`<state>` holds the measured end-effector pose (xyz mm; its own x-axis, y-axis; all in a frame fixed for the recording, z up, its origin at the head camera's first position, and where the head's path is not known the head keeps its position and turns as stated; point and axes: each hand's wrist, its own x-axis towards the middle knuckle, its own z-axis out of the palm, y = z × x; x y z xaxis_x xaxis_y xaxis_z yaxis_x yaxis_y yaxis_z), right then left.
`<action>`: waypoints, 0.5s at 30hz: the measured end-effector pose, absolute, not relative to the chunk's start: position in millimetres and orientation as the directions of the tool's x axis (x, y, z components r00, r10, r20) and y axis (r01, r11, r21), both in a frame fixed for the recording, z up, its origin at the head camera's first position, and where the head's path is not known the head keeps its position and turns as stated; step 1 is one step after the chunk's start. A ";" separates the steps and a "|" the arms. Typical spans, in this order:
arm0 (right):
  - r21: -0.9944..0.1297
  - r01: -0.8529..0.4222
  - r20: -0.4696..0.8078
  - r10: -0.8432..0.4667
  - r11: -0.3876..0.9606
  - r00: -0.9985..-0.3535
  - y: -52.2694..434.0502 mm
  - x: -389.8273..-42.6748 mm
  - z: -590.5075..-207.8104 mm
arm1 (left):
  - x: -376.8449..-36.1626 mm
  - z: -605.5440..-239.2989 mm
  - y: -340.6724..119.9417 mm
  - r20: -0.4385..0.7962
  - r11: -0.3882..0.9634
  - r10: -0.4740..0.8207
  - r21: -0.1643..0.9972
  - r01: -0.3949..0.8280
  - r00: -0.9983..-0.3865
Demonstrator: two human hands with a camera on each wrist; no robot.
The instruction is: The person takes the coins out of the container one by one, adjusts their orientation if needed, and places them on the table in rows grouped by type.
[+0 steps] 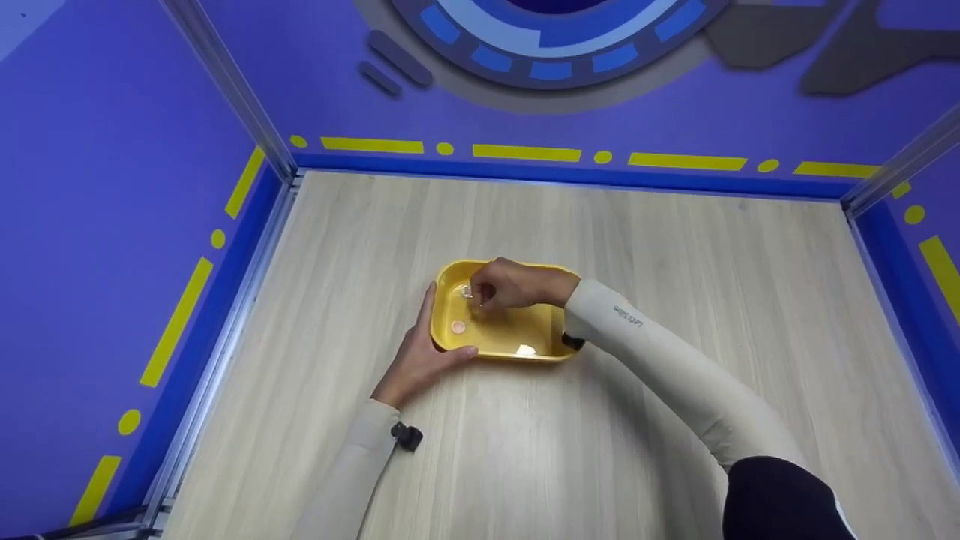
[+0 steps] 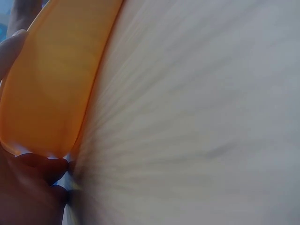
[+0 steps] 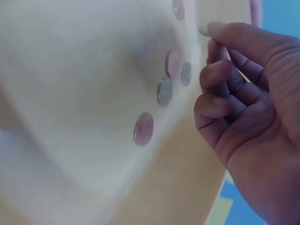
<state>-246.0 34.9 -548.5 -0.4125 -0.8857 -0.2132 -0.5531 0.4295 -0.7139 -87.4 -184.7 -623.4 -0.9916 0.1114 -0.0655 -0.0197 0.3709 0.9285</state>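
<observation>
A yellow plastic tray [image 1: 517, 355] with rounded corners sits on the table. My left hand [image 1: 422, 355] grips its near left corner, thumb along the front rim and fingers against the left end. In the left wrist view the tray's orange-looking side wall [image 2: 56, 79] fills the upper left. Over the inside of the tray, my right hand [image 1: 514, 285] pinches a small silver coin [image 3: 205, 31] between thumb and forefinger, the other fingers curled in. On the tray's floor lie several coins, among them a copper coin [image 3: 143, 129] and a silver coin [image 3: 165, 92].
The tray stands on a pale wood-grain table [image 1: 675, 247]. Blue panels [image 1: 150, 150] with yellow dashes enclose its left, back and right sides, joined by metal frame posts.
</observation>
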 end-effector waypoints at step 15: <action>-0.779 -0.431 -0.110 -0.777 0.455 -0.620 108.0 -236.7 -531.6 | -87.4 -621.8 -183.0 -0.058 0.348 0.109 0.937 -0.016 -0.992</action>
